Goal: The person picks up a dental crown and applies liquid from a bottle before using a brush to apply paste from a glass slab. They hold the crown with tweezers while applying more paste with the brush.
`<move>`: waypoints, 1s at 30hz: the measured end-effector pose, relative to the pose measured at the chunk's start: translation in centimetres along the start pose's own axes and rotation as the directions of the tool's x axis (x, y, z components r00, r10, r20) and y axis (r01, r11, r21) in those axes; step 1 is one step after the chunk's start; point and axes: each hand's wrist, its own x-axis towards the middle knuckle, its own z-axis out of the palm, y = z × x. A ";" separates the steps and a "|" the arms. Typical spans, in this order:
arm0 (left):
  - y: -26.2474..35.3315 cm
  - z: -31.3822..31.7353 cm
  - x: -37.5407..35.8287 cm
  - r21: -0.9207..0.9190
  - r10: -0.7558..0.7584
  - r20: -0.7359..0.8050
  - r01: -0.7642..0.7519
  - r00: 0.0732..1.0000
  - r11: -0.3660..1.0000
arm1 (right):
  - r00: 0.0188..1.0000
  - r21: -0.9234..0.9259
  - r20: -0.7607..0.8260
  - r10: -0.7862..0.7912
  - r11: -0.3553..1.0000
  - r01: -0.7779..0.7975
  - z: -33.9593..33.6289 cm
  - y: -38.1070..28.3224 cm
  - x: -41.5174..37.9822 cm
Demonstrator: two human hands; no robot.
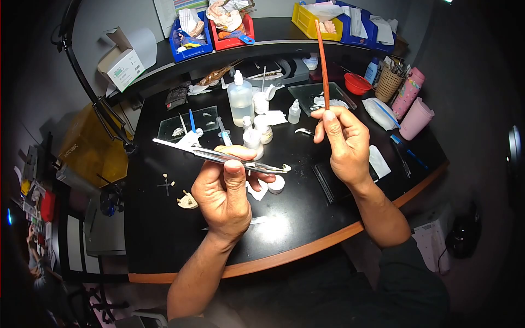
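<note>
My left hand (227, 188) is closed around metal tweezers (219, 157), held nearly level above the table. At their right-hand tip sits a small pale tooth-shaped crown (286, 168). My right hand (347, 142) pinches a slim brush (322, 68) by its reddish-brown handle, which points upward. A pale curved tip (302, 130) with a dark collar shows just left of the right fingers. Below the left hand stand a small white jar (276, 185) and a crumpled white tissue (256, 191), partly covered by its fingers. Left of that hand lies a beige dental model (187, 201).
A clear dropper bottle (240, 101), small jars (252, 138) and a syringe (223, 131) stand behind the left hand. Glass plates (205, 123) lie farther back. At right are a red bowl (357, 83), a wicker brush holder (387, 82) and a pink cup (416, 119). Bins (191, 35) line the shelf.
</note>
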 end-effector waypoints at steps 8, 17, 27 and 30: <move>0.0 -0.1 0.0 0.011 -0.025 -0.006 0.025 1.000 1.000 | 1.000 0.010 -0.001 -0.005 1.000 0.005 0.0 0.0 0.0; 0.7 0.3 0.6 -0.085 -0.177 -0.102 0.169 0.979 0.982 | 1.000 0.021 0.007 0.014 1.000 -0.014 -0.1 0.0 -0.1; 0.0 -1.1 1.3 -0.442 -0.493 -0.161 0.385 0.855 0.810 | 1.000 0.028 0.017 0.013 1.000 -0.014 -0.1 0.0 -0.2; -0.1 -1.1 1.3 -0.446 -0.495 -0.157 0.386 0.855 0.808 | 1.000 0.030 0.020 0.013 0.999 -0.013 -0.1 0.0 -0.2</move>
